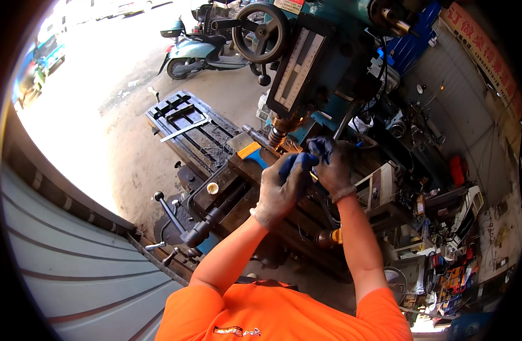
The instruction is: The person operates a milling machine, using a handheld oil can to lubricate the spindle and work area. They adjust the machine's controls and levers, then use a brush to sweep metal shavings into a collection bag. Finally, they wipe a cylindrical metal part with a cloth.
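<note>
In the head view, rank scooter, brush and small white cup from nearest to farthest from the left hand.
1. Brush: just ahead, slightly left of the left hand.
2. Small white cup: to its left.
3. Scooter: far off, ahead and left.

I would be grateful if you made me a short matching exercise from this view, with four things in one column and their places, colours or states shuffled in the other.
Things:
1. Left hand
2. Scooter
3. Brush-like tool
4. L-shaped metal piece

Descriptions:
A. Orange at one end, blue at the other
B. Lying on the slotted table
C. Gloved, close beside the right hand
D. Standing on the ground beyond the machine

Right pairs: 1-C; 2-D; 3-A; 4-B
</note>
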`<state>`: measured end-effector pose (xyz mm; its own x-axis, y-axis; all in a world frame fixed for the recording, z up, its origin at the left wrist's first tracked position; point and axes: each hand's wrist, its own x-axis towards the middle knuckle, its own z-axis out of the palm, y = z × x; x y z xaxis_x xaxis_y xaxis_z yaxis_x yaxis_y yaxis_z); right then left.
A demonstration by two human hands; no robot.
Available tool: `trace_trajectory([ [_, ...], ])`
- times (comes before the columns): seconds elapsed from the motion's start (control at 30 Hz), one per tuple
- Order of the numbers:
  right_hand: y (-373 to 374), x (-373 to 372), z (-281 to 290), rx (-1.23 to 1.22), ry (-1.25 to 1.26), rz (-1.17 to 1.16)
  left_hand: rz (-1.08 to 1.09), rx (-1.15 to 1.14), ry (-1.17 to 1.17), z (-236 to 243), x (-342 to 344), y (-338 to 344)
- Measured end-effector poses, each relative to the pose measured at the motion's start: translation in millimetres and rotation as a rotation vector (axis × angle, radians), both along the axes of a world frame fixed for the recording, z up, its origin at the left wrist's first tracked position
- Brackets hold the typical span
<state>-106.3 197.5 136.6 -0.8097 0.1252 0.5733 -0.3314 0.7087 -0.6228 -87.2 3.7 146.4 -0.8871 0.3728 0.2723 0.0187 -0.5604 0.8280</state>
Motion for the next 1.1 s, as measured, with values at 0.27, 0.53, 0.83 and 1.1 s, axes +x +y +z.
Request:
trace_trajectory([
  [0.27,-93.7,38.3,171.5,-0.716,-0.092,0.228,0.045,0.003,-0.035,-25.3,14.7,-31.7],
  [0.53,-5.8,82.6,83.3,-0.362,-0.398,0.018,0.017,-0.344,0.118,-62.1,24.4,-66.6],
  [0.83,-38.9,8.5,25.9,-0.107,-0.12,-0.002,-0.106,-0.349,-0.056,-72.1,30.9,-77.1],
  [1.1,-34.3,28.9,201.2,-0.856,-0.276,0.785,-0.169,-0.328,0.065,-87.6,29.2,-50.1],
])
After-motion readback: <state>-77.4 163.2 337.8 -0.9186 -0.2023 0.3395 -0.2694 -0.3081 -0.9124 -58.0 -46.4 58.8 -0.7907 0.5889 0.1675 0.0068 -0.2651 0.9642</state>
